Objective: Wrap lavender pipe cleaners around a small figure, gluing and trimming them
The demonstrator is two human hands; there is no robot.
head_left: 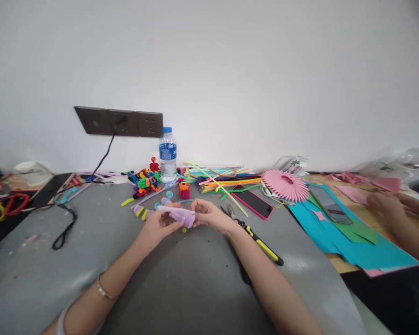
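A light purple pipe-cleaner piece [183, 216] is held up between both hands over the grey mat. My left hand [162, 223] has its fingers closed on the piece's left side. On the right side, my right hand [206, 215] pinches its edge near a thin blue strand. Just behind the hands lie purple and yellow striped bits [142, 212] and small blue curls [169, 194]. A small pink and orange figure [184, 190] stands behind them.
Black and yellow pliers [261, 244] lie beside my right forearm. Behind are a water bottle [168, 156], pipe cleaners [226, 179] and a pink-edged phone [253, 202]. At the right, another person's hands [387, 209] are near blue paper [314, 228]. A black cable [70, 223] lies left.
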